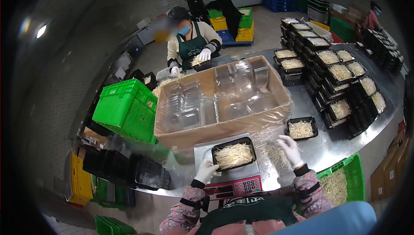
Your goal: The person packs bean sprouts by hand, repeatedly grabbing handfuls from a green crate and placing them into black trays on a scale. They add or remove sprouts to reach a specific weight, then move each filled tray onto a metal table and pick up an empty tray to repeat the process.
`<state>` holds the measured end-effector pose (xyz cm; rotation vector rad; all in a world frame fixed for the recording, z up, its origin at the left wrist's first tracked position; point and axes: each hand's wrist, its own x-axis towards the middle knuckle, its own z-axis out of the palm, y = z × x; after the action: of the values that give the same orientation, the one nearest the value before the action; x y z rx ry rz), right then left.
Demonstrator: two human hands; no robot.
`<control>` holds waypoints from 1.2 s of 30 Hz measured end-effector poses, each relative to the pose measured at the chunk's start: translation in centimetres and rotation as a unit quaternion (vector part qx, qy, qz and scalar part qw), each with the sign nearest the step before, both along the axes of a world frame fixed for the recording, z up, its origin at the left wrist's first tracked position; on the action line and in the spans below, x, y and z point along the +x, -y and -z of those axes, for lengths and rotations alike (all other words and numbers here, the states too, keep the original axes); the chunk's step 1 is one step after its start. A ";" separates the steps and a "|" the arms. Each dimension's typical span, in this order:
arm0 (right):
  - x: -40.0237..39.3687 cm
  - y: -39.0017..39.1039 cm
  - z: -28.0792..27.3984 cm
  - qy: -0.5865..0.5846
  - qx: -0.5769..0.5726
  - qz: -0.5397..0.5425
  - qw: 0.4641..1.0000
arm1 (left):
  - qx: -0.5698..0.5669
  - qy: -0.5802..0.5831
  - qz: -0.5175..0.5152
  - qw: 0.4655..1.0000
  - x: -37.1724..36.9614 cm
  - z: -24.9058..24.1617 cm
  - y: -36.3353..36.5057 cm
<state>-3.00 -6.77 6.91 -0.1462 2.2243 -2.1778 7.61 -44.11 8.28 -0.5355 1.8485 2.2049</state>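
Observation:
A black plastic tray (233, 153) heaped with pale thin strands, which look like bean sprouts, sits on the scale (233, 188) with its red keypad panel. My left hand (207, 171), in a white glove, grips the tray's near left corner. My right hand (290, 151), also gloved, hovers over loose strands (272, 152) scattered on the metal table, its fingers apart and nothing visible in them. Just beyond it stands another filled black tray (301, 129).
A cardboard box (224, 128) of clear plastic lids stands behind the scale. Stacked filled trays (340, 73) crowd the right; empty black trays (146, 172) lie left. Green crates (125, 108) flank the table. A co-worker (192, 41) handles a tray opposite.

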 end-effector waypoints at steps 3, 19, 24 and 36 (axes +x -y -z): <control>1.5 6.5 -1.6 -0.167 0.165 -0.029 0.972 | -0.170 -0.028 -0.018 0.985 0.4 -0.5 1.1; 4.7 19.1 -0.5 -0.157 0.374 -0.104 0.908 | -0.614 -0.353 0.256 0.659 -7.4 3.0 -1.8; 11.0 12.9 -4.0 -0.252 0.306 -0.006 0.918 | -0.527 -0.350 0.219 0.743 -6.6 -0.3 -2.7; 42.0 -20.6 1.2 0.112 0.443 0.481 0.748 | -0.198 -0.433 0.405 0.781 0.5 -8.4 -26.3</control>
<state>38.97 13.83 5.71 1.4472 3.1944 -0.8054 8.12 -17.82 16.70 1.2414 2.2699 1.4848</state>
